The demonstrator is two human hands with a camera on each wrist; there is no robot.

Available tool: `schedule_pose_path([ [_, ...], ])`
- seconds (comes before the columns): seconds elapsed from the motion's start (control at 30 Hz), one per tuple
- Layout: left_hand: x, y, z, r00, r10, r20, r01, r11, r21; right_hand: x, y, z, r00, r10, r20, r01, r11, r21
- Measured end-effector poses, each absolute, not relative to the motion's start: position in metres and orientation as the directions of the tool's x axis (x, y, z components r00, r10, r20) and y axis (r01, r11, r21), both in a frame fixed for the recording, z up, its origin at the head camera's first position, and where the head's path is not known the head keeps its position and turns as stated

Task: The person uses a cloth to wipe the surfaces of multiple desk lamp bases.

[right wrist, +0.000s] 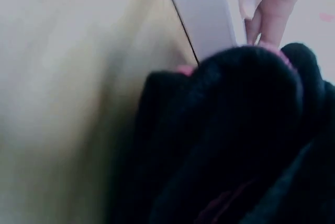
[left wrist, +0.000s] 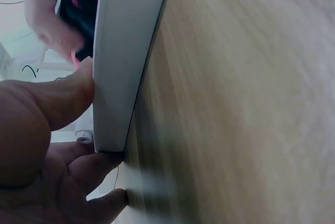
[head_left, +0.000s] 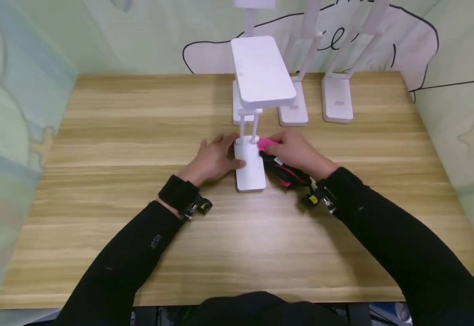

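Note:
A white folding desk lamp (head_left: 251, 171) stands on the table, its flat rectangular head (head_left: 263, 70) raised above the base. My left hand (head_left: 214, 158) grips the base from the left, thumb on its top and fingers at its side and far end. On the other side, my right hand (head_left: 298, 151) holds a bunched black and pink cloth (head_left: 289, 175) against the base's right edge. Seen from the right wrist, the dark cloth (right wrist: 225, 119) covers most of the view and hides the right fingers. The left wrist view shows the lamp base (left wrist: 123, 51) close up.
Behind the lamp stand more white lamps, with bases at the back middle (head_left: 294, 108) and back right (head_left: 337, 99). The wood-grain table (head_left: 139, 136) meets printed wall panels (head_left: 139, 40) at the back and sides.

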State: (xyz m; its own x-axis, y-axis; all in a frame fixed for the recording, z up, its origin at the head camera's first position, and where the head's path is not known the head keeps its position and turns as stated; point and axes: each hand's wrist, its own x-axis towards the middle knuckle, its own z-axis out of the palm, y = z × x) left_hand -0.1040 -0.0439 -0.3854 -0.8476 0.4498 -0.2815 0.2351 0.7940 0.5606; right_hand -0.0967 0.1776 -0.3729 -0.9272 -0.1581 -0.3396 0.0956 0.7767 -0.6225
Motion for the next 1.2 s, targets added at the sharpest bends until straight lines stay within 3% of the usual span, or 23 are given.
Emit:
schedule_pose_path([
  [0.23, -0.103, -0.044, -0.388, -0.848, 0.440, -0.295, 0.221, 0.800, 0.559, -0.036, 0.179, -0.371, -0.893, -0.217, -0.394, 0.098, 0.760, -0.642],
  [0.33, -0.103, -0.044, -0.385, -0.842, 0.446, -0.303, 0.224, 0.801, 0.555, -0.026, 0.177, -0.370, -0.901, -0.223, -0.371, 0.079, 0.758, -0.648],
  [0.43, -0.103, -0.044, -0.384, -0.832, 0.458, -0.313, 0.234, 0.801, 0.551, -0.039, 0.174, -0.371, -0.928, -0.193, -0.319, 0.071, 0.748, -0.660],
  [0.67, -0.103, -0.044, -0.381, -0.821, 0.454, -0.346, 0.215, 0.807, 0.549, -0.100, 0.170, -0.376, -0.949, -0.038, -0.313, 0.207, 0.673, -0.710],
  [0.8, -0.103, -0.043, -0.383, -0.824, 0.454, -0.338, 0.216, 0.804, 0.554, -0.107, 0.169, -0.379, -0.958, -0.021, -0.285, 0.198, 0.673, -0.713],
  [1.2, -0.103, -0.044, -0.387, -0.831, 0.449, -0.328, 0.225, 0.812, 0.539, -0.022, 0.165, -0.374, -0.950, -0.178, -0.256, 0.020, 0.785, -0.620],
])
